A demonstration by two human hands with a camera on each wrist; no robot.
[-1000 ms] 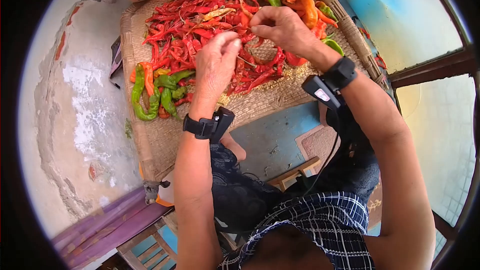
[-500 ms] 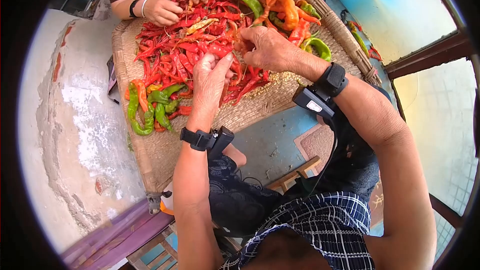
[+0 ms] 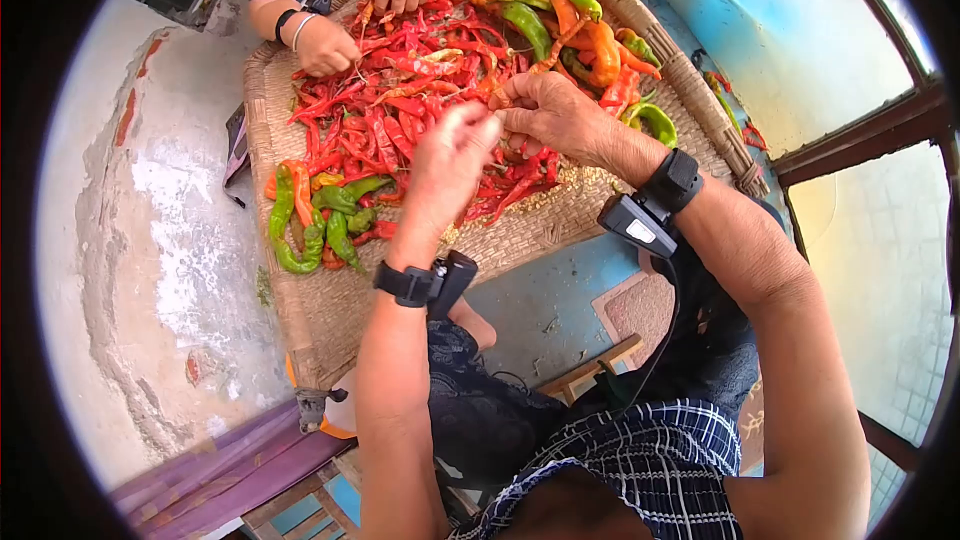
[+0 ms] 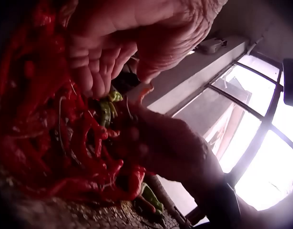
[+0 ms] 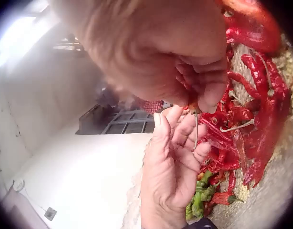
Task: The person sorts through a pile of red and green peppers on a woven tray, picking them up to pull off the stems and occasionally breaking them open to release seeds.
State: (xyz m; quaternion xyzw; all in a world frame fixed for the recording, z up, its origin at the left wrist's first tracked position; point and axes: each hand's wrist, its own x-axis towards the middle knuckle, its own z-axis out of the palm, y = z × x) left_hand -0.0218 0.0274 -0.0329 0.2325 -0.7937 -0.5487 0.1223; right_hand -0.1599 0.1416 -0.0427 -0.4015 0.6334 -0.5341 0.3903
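My right hand (image 3: 565,122) pinches a red chili pepper (image 5: 192,106) between thumb and fingers, over the heap of red chilies (image 3: 385,140). Most of that pepper is hidden inside the hand; its thin stem (image 5: 196,128) points down out of the grip. Close by, my left hand (image 3: 450,168) has its fingers loosely bent, palm turned up in the right wrist view, just behind the stem. It is blurred in the head view, and nothing shows in its grasp. The heap lies on a woven tray (image 3: 335,325).
Green and orange peppers (image 3: 300,215) lie at the tray's left, with larger green and orange ones (image 3: 600,50) at the far right. Across the tray, another person's hands (image 3: 328,45) work among the chilies. A wall (image 3: 190,240) stands left, a window (image 3: 870,270) right.
My left hand has come up to the right hand's fingertips. The right hand, farther up and apart a second ago, now holds a chili beside it. The other person's hands have shifted within the heap.
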